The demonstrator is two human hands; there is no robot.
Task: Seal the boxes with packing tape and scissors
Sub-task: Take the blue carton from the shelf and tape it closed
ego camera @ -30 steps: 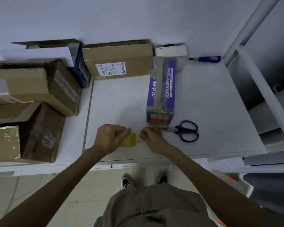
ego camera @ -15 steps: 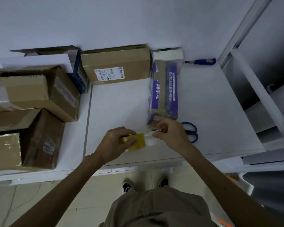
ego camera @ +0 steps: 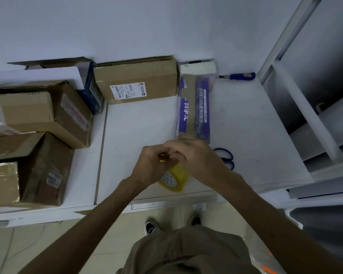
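**Both hands meet over the tape roll at the front edge of the tabletop**

The left hand (ego camera: 153, 165) is curled, thumb and fingertips pinched on a small yellow bit at the top of the tape roll (ego camera: 174, 177). The right hand (ego camera: 198, 157) lies against it, fingers bent and meeting the left fingertips; whether it grips the roll, a loose end of tape or nothing cannot be told, since its palm faces away. The yellowish roll shows below and between the two hands, its patterned core turned toward the camera, near the front edge of the white tabletop (ego camera: 255, 135).

Just behind the right hand's knuckles stands the purple box (ego camera: 194, 109), long and narrow, running from the hands toward the back edge, with brown tape along its top. The blue-handled scissors (ego camera: 226, 158) lie flat on the tabletop right of the right wrist, partly hidden by it, near the box's front right corner.

At the back edge a brown carton with a shipping label (ego camera: 136, 80) leans on the wall, left of the purple box; a white box (ego camera: 198, 67) sits behind the purple one, and a blue-handled knife (ego camera: 240, 76) lies at the back right corner. Along the left side are several more cartons (ego camera: 38, 113), stacked and touching one another.
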